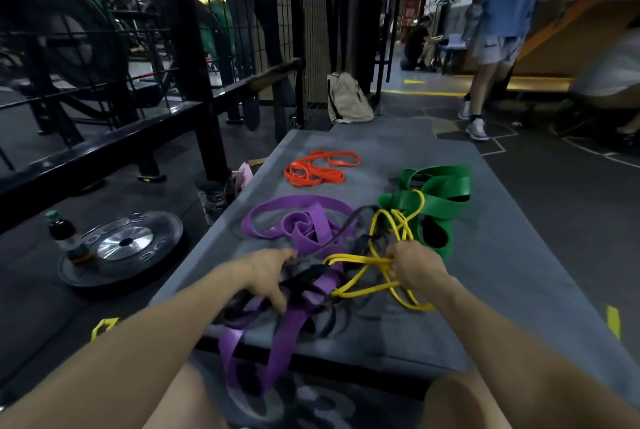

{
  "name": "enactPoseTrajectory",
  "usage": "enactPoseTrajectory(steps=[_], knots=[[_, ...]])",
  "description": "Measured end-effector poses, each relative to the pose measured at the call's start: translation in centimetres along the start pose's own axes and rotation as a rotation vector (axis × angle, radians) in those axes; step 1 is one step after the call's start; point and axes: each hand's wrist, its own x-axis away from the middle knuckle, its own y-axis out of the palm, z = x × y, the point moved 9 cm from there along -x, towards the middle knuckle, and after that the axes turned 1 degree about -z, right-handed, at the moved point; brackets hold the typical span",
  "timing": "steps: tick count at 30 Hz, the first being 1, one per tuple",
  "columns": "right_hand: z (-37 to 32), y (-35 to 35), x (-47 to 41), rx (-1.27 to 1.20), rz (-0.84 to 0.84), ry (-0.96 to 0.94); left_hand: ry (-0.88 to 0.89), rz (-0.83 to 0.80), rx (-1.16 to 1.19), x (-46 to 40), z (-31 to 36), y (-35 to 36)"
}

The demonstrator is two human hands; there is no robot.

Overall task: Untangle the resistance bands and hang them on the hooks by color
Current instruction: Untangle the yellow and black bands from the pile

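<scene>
On the grey surface [485, 272] lie five colours of band. The orange band [320, 168] sits alone at the far end, its loops stretched left to right. The green band [440, 196] is heaped at the right, running away from the person. The purple band [304, 224] coils in the middle, one loop trailing over the near edge. A black band [311, 272] is knotted through it. The right hand [415, 265] grips the yellow band [374, 276], whose strands reach up into the green. The left hand [270, 276] presses loosely spread fingers on the black and purple tangle. How many bands each colour holds I cannot tell.
</scene>
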Motion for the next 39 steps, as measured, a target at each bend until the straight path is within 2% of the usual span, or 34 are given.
enactPoseTrajectory(steps=[4,8,11,14,17,21,25,27,31,34,39], knots=[[2.0,-0.1,-0.3,0.027,-0.006,0.036,-0.074,0.154,-0.351,1.8,-0.6,-6.5],[2.3,-0.7,-0.2,0.013,0.008,0.067,-0.094,0.5,-0.503,4.4,0.4,-14.0],[1.7,-2.2,-0.6,0.042,0.051,0.038,-0.032,0.812,-0.45,6.9,2.1,-19.5],[0.9,-4.0,-0.8,0.05,0.069,-0.021,-0.047,0.95,-0.287,8.9,2.4,-23.9],[0.2,-6.3,-0.8,-0.003,0.111,-0.071,-0.103,0.988,-0.015,10.0,0.8,-26.8],[-0.6,-8.3,-1.0,-0.089,0.093,-0.124,-0.061,1.031,0.367,11.3,-0.4,-28.9],[-2.6,-8.6,-1.1,-0.038,-0.058,-0.177,0.024,1.089,0.629,12.1,0.1,-29.5],[-3.8,-10.1,-1.4,-0.097,0.0,-0.196,0.034,1.097,0.671,12.2,0.4,-29.1],[-8.5,-16.9,-0.3,-0.518,0.321,-0.36,0.031,1.116,0.729,12.3,0.0,-28.4],[-13.7,-18.4,0.5,-0.605,0.283,-0.475,0.053,1.105,0.813,12.3,-0.3,-28.5],[-15.1,-19.2,-1.6,-0.583,0.285,-0.411,0.045,1.078,0.706,12.8,-1.0,-29.5]])
